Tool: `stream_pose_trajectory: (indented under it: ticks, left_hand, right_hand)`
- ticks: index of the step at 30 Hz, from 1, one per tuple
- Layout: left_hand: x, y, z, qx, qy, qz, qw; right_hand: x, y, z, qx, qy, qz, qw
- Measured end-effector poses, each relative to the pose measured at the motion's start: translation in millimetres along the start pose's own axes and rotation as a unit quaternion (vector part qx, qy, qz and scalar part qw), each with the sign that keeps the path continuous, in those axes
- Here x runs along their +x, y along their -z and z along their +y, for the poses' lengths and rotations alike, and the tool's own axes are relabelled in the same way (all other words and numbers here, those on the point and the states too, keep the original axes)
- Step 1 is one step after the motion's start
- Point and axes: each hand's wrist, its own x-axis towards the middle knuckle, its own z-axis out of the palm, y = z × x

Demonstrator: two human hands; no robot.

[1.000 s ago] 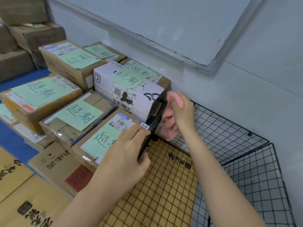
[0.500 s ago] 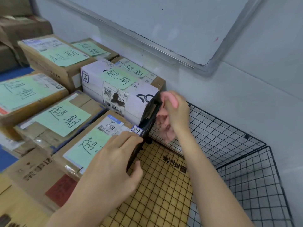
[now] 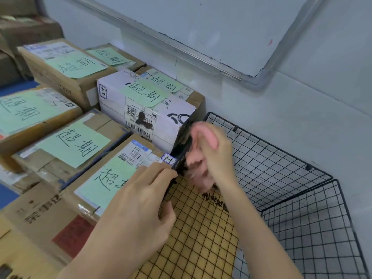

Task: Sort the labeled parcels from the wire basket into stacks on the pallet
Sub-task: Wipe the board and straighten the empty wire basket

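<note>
The black wire basket lies with its panels spread open at the right, and I see no parcel in it. One side panel stands upright against the parcels. My left hand pinches that panel's near edge, resting on a brown parcel with a green label. My right hand, blurred, curls its fingers round the same panel from the right. Behind it sits a white labeled parcel, with more green-labeled brown parcels stacked to the left.
Flattened cardboard lies under the basket's floor grid and along the near left. A blue surface shows between the stacks. The wall and a whiteboard close off the back. More brown boxes stand far left.
Both hands keep their hold on the upright wire panel. The view has drifted, so the parcels sit further left. My right hand is now blurred with motion.
</note>
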Motion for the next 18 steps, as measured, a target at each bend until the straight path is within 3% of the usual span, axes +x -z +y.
stream_pose_trajectory:
  ticks: [7, 14, 18]
  left_hand:
    - [0.0, 2.2, 2.6, -0.002, 0.011, -0.006, 1.0]
    - [1.5, 2.6, -0.2, -0.023, 0.012, -0.013, 1.0]
    - [0.5, 1.8, 0.2, -0.019, 0.015, 0.003, 1.0]
  right_hand:
    - [32.3, -3.8, 10.4, 0.009, -0.058, 0.063, 0.996]
    - [-68.2, -8.6, -20.3, 0.093, 0.012, -0.041, 0.995]
    - [-23.5, -2.0, -10.1, 0.02, 0.016, -0.019, 0.999]
